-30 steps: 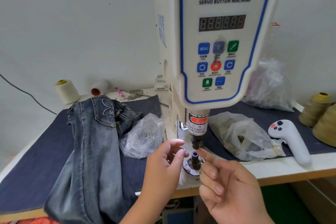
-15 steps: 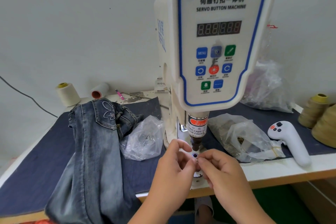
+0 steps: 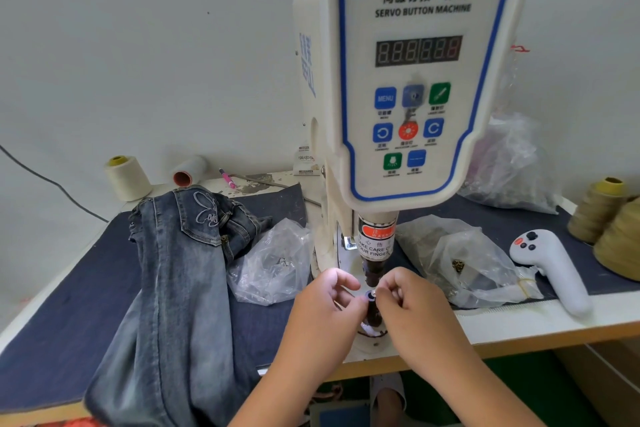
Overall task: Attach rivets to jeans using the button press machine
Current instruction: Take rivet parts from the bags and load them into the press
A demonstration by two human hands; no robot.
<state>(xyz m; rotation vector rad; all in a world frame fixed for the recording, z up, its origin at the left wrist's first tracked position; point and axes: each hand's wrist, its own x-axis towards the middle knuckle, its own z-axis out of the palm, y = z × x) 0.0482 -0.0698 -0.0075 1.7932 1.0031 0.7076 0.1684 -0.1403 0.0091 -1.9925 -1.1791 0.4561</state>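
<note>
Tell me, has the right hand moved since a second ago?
Yes. The right hand has come up and forward to the lower die post under the press head, its fingers now at the post top opposite the left hand.

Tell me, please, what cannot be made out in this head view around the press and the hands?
- Rivet: too small, covered by the left hand and right hand at the lower die.
- Display digits: blurred.
- Bag contents: too small behind wrinkled plastic.
- Jeans: legs cut off by the bottom edge.

Faded denim jeans (image 3: 180, 274), crinkly plastic bag (image 3: 273, 263)
</note>
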